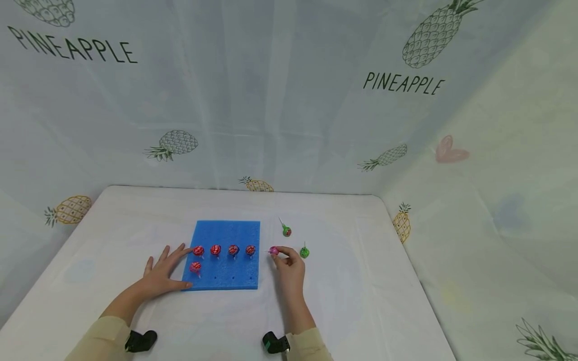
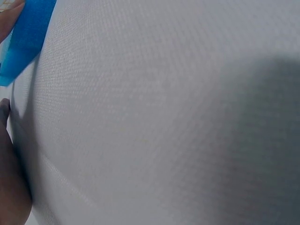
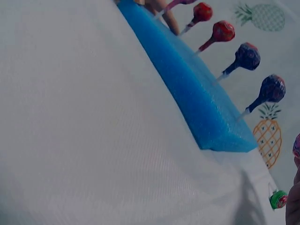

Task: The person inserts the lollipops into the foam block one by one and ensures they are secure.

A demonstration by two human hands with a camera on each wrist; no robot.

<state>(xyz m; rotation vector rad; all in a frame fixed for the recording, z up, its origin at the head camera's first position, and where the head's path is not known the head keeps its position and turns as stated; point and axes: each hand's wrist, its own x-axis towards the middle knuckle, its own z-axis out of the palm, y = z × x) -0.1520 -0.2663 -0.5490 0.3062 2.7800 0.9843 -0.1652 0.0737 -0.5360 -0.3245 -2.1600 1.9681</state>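
Five lollipops (image 1: 215, 250) in one blue block (image 1: 228, 232)
My right fingers (image 1: 287, 249) pinch one pink lollipop (image 1: 273, 250), left fingers (image 1: 181, 253) spread; two green lollipops (image 1: 304, 252) lie nearby.

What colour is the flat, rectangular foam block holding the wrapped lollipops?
The rectangular foam block is blue, clearest in the head view.
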